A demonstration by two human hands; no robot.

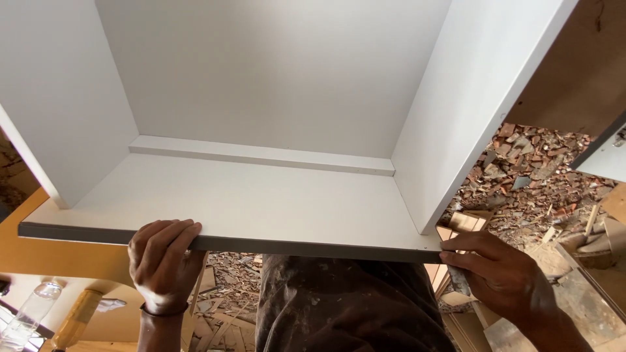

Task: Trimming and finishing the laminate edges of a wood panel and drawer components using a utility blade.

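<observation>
A white cabinet box fills the upper view, open toward me, with a bottom panel [261, 202], two side walls and a back rail. Its front edge carries a dark grey edge band [293, 248]. My left hand [162, 261] curls over that front edge left of centre, fingers on top of the panel. My right hand [502, 270] sits at the panel's right front corner, fingers pinched at the end of the edge band, with a small grey piece [458, 280] hanging below it. Dusty dark trousers [345, 306] show beneath the panel.
Wood scraps and chips [528, 176] litter the floor at the right and under the cabinet. Another white panel with a dark edge [603, 153] juts in at the far right. A clear bottle [29, 313] and an amber bottle [73, 319] stand at bottom left.
</observation>
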